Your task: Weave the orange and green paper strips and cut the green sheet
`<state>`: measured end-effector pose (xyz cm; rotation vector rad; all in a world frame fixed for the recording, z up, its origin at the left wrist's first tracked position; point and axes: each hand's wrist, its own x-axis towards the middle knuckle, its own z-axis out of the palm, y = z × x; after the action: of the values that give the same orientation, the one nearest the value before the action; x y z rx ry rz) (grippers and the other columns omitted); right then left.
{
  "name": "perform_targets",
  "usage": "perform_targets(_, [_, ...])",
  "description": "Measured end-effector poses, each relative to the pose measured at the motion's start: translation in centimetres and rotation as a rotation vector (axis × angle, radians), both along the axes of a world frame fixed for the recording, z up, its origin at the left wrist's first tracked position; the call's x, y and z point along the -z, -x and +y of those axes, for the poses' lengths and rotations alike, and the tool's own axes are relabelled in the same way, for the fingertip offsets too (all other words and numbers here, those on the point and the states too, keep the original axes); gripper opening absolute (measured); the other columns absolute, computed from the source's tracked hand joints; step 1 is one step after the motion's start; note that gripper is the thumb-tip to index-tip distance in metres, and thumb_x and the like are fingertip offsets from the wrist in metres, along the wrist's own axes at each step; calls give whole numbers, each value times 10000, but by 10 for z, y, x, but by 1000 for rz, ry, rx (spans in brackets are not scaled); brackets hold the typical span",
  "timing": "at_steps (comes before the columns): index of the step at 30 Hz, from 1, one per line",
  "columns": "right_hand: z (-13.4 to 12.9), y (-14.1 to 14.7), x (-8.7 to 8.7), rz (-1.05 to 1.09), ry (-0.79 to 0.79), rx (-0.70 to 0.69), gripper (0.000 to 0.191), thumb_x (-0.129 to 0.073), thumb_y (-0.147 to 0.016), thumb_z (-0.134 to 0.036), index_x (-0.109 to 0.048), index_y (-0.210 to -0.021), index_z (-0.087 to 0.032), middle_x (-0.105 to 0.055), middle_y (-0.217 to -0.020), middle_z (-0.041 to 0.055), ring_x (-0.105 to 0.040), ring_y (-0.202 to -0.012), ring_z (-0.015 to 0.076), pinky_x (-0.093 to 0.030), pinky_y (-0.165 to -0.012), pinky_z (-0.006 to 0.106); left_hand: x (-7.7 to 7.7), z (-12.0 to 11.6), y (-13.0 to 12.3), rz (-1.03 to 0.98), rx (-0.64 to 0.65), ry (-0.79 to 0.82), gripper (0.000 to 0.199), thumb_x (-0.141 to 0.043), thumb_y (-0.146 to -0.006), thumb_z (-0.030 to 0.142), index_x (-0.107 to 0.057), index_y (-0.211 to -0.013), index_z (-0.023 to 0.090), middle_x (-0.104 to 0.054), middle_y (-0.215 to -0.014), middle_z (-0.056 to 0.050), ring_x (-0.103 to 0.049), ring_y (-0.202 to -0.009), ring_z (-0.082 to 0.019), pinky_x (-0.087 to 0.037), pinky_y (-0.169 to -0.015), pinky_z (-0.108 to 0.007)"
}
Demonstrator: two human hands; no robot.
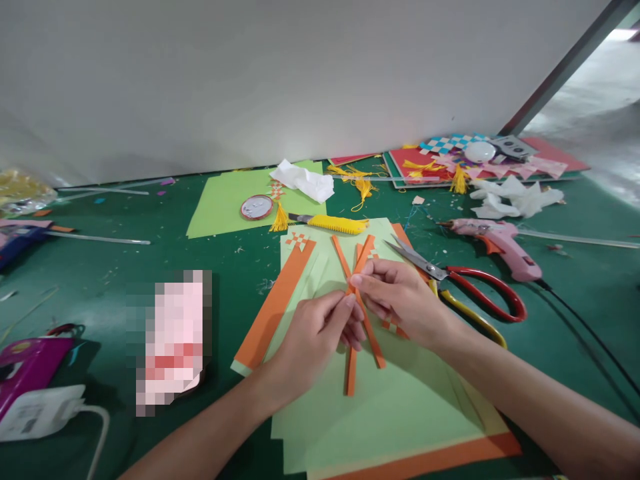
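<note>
Two narrow orange paper strips cross each other in front of me, above a stack of pale green paper sheets. My left hand pinches the strips just below their crossing, with thumb and index finger together. From the right, my right hand pinches them at the crossing itself. The fingertips of both hands almost meet there and hide part of the crossing. A wide orange paper band lies on the sheets, left of my hands. Small orange-and-green woven paper pieces lie near the stack's upper edge.
Red-and-yellow-handled scissors lie open beside my right hand, near a pink glue gun. A yellow utility knife lies behind the strips. A pixelated pink object and a magenta tool are at left. Crumpled tissue lies further back.
</note>
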<state>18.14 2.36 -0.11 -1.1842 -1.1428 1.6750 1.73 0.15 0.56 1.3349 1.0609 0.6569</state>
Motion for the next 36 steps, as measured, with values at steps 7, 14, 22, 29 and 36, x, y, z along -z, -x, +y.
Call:
perform_targets(7, [0,0,0,4,-1,4,297,-675,-813,-416,-535,-687,-186,-401,-452,-77,-309,-415,64,-199,-393,219,-2,0,0,4,2,3,366,-425,-985,397,-561,-748,153,-640,-654,-23,-622,-572,-117,-483,-561,-202])
perform_targets(14, [0,2,0,63,-17,-100,313,-675,-824,-389,-539,-654,-165,-480,-467,-51,-379,-417,57,-222,-390,209,3,-1,0,22,-14,-28,365,-421,-984,382,-584,-757,148,-646,-668,-31,-629,-576,-126,-493,-569,-218])
perform_targets(22, [2,-3,2,10,-29,-14,315,-680,-818,-393,-519,-645,-184,-407,-456,-75,-306,-415,61,-198,-409,235,1,-1,-1,7,-13,14,362,-432,-980,396,-567,-749,151,-639,-658,-21,-620,-569,-116,-481,-562,-202])
perform_targets(29, [3,-2,1,31,-19,-36,297,-688,-816,-390,-530,-677,-181,-411,-492,-76,-363,-444,64,-226,-420,228,1,-1,-1,3,-7,1,377,-422,-985,396,-566,-738,150,-636,-652,-20,-619,-566,-111,-484,-560,-195])
perform_targets(36, [2,-1,2,-9,-36,-94,337,-654,-841,-410,-517,-645,-172,-436,-465,-67,-363,-417,58,-217,-404,223,3,0,-1,17,-5,-11,366,-425,-984,379,-585,-751,145,-644,-666,-26,-625,-573,-117,-494,-570,-206])
